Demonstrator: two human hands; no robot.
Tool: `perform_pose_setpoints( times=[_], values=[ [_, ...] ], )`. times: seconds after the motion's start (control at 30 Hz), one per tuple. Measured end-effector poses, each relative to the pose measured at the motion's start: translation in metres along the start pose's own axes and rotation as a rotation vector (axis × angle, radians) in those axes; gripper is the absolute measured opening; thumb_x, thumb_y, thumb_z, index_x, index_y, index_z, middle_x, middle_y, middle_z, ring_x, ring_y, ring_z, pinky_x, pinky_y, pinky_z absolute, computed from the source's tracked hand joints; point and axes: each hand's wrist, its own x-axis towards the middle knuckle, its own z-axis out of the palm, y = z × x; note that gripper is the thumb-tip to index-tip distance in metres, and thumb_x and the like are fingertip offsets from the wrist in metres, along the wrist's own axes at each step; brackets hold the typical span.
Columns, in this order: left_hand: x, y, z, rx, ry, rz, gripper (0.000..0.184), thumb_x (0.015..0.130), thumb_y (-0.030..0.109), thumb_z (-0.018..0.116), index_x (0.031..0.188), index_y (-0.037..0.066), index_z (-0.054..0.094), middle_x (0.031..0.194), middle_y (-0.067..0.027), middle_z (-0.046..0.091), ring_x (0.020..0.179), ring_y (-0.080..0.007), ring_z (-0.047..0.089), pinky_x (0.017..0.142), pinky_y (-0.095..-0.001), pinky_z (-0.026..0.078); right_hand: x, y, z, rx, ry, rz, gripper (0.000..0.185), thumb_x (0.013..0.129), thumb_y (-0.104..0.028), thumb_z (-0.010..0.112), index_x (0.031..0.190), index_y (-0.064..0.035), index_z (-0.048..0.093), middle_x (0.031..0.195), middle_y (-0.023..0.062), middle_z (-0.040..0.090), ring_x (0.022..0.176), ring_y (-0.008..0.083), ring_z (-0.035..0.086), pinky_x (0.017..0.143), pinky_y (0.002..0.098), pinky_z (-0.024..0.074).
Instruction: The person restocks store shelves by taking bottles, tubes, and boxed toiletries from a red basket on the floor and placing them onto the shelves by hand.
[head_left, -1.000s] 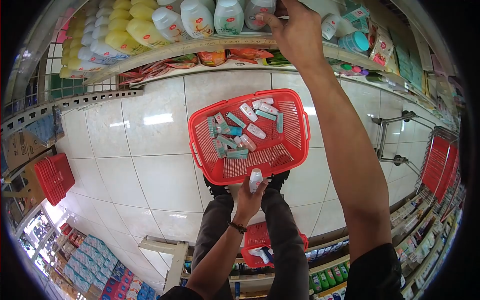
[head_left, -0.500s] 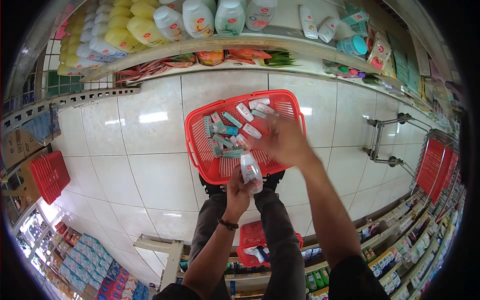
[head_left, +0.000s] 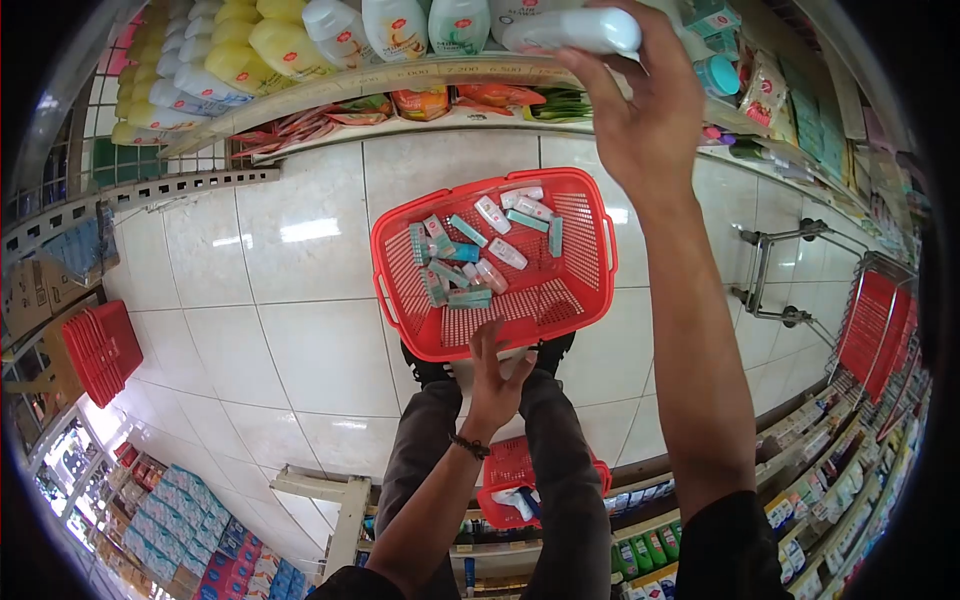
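My right hand (head_left: 645, 110) is raised at the top shelf, its fingers around a white bottle (head_left: 575, 31) that lies nearly sideways in front of the standing bottles. Below, my left hand (head_left: 495, 385) holds nothing; its fingers are spread beside the near rim of a red basket (head_left: 595, 313). Inside the basket lie several small white bottles (head_left: 508, 253) and several slim teal boxes (head_left: 467, 230), mostly toward its left and far sides.
Yellow bottles (head_left: 288, 47) line the shelf (head_left: 400, 75) at upper left. A cart (head_left: 870, 320) stands at right, stacked red baskets (head_left: 103, 352) at left. Another red basket (head_left: 508, 462) is behind my legs.
The white bottle has left my left hand and is now in my right hand, which has moved from over the basket up to the shelf. My left hand has opened.
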Motion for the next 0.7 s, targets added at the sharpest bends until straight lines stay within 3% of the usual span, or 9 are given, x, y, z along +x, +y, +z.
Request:
perform_pose_setpoints(
  times=[0.07,0.13,0.23,0.4,0.6,0.7],
  values=[
    [-0.002,-0.010,0.002,0.042,-0.018,0.048,0.067,0.098,0.024,0.070,0.153,0.006,0.038,0.149,-0.0181,0.033,0.134,-0.0340,0.047,0.103,-0.0441,0.054,0.018,0.004,0.003,-0.085,-0.031,-0.196,0.036,0.084,-0.003,0.078,0.117,0.0014,0.062,0.108,0.0201,0.067,0.097,0.0339,0.070,0.081,0.0403,0.0583],
    [-0.004,-0.006,0.001,0.018,-0.035,0.018,0.066,0.098,0.025,0.070,0.153,0.006,0.039,0.149,-0.0180,0.033,0.132,-0.0335,0.048,0.101,-0.0436,0.054,0.021,0.009,0.004,-0.186,-0.118,-0.183,0.037,0.086,-0.002,0.076,0.120,0.0004,0.061,0.115,0.0200,0.065,0.101,0.0323,0.069,0.085,0.0383,0.0582],
    [-0.007,-0.010,0.001,-0.008,-0.063,-0.040,0.063,0.100,0.028,0.068,0.152,0.007,0.040,0.149,-0.0162,0.034,0.133,-0.0340,0.049,0.101,-0.0449,0.053,0.020,0.006,0.014,-0.065,-0.092,-0.155,0.041,0.087,-0.003,0.075,0.125,-0.0009,0.059,0.113,0.0205,0.065,0.097,0.0338,0.069,0.083,0.0390,0.0581],
    [-0.006,-0.007,0.000,-0.063,-0.073,-0.104,0.061,0.102,0.031,0.065,0.152,0.007,0.040,0.150,-0.0139,0.034,0.135,-0.0360,0.049,0.103,-0.0472,0.051,0.021,-0.002,0.013,-0.247,-0.206,-0.036,0.046,0.088,0.000,0.071,0.131,-0.0048,0.058,0.107,0.0209,0.066,0.088,0.0351,0.068,0.076,0.0433,0.0563],
    [-0.005,-0.016,-0.001,0.030,-0.080,-0.052,0.056,0.103,0.031,0.062,0.150,0.006,0.043,0.151,-0.0137,0.032,0.134,-0.0365,0.050,0.104,-0.0459,0.051,0.025,-0.013,0.010,-0.298,-0.199,-0.146,0.049,0.087,0.004,0.067,0.135,-0.0073,0.060,0.101,0.0209,0.064,0.088,0.0379,0.065,0.077,0.0455,0.0527],
    [-0.006,-0.011,0.001,-0.061,-0.073,-0.121,0.052,0.104,0.028,0.061,0.149,0.006,0.045,0.149,-0.0142,0.034,0.134,-0.0331,0.049,0.107,-0.0446,0.049,0.022,-0.006,0.015,-0.340,-0.206,-0.133,0.050,0.088,0.001,0.066,0.137,-0.0091,0.061,0.099,0.0207,0.063,0.090,0.0387,0.064,0.081,0.0464,0.0518]
  ],
)
